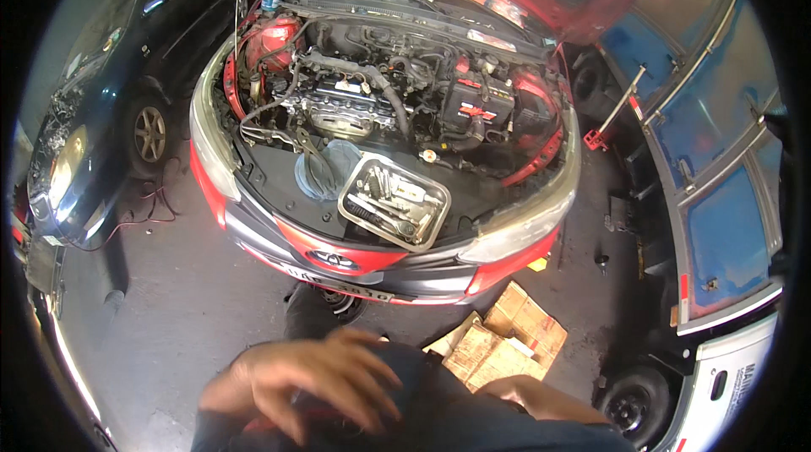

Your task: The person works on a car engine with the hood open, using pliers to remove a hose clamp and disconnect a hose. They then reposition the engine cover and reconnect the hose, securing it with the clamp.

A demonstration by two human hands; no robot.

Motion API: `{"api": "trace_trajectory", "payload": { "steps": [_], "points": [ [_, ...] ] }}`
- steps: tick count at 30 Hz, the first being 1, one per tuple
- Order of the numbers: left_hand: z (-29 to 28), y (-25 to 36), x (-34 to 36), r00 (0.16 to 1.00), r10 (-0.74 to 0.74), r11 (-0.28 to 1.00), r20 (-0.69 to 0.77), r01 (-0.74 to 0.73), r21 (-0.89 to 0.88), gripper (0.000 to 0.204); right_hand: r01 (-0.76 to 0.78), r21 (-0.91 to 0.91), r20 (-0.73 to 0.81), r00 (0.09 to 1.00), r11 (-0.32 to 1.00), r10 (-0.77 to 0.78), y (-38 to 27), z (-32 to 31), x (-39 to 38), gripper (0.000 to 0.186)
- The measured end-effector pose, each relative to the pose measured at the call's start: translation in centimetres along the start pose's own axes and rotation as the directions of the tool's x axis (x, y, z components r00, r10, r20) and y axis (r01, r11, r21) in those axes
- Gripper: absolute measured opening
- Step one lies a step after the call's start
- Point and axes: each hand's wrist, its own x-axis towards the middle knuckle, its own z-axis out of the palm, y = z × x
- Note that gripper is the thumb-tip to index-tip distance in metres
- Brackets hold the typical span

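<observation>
My left hand (325, 374) is raised in front of my dark shirt, its fingers spread and pointing right, holding nothing. On the right, my bent right forearm (545, 400) crosses low against my body; the fingers of that hand are hidden. Beyond my hands is a red car with its hood up and its engine (351, 97) exposed. A metal tray (345, 209) full of sockets and a ratchet rests over the car's front edge. Beside it lie pliers (317, 166) on a blue round lid or cloth (342, 156). Neither hand touches these things.
Flattened cardboard (486, 355) lies on the floor before the bumper. A dark car (101, 131) stands close on the left, with a red cable (152, 198) beside it. On the right are a red floor jack (596, 139) and a blue-and-grey vehicle panel (722, 241).
</observation>
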Motion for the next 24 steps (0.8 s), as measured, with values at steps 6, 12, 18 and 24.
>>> {"api": "trace_trajectory", "payload": {
  "steps": [6,12,18,24],
  "points": [
    [1.7,8.7,11.3,0.895,0.371,0.922,0.248,-0.322,-0.216,0.045,0.398,-0.195,-0.219,0.873,0.896,-0.436,-1.9,-0.5,1.5,0.043],
    [1.9,13.9,7.6,0.847,0.403,0.915,0.347,-0.364,-0.174,0.034,0.571,-0.323,-0.344,0.672,0.755,-0.656,-4.9,-0.7,4.0,0.043],
    [2.5,13.4,4.7,0.936,0.249,0.955,0.249,-0.280,0.100,0.016,0.516,-0.426,-0.340,0.670,0.743,-0.660,-6.2,-2.2,8.2,0.042],
    [2.9,7.5,2.0,0.941,0.274,0.959,0.200,-0.284,0.020,0.036,0.082,-0.718,-0.268,0.884,0.691,-0.384,-3.1,-4.7,12.5,0.042]
  ]
}}
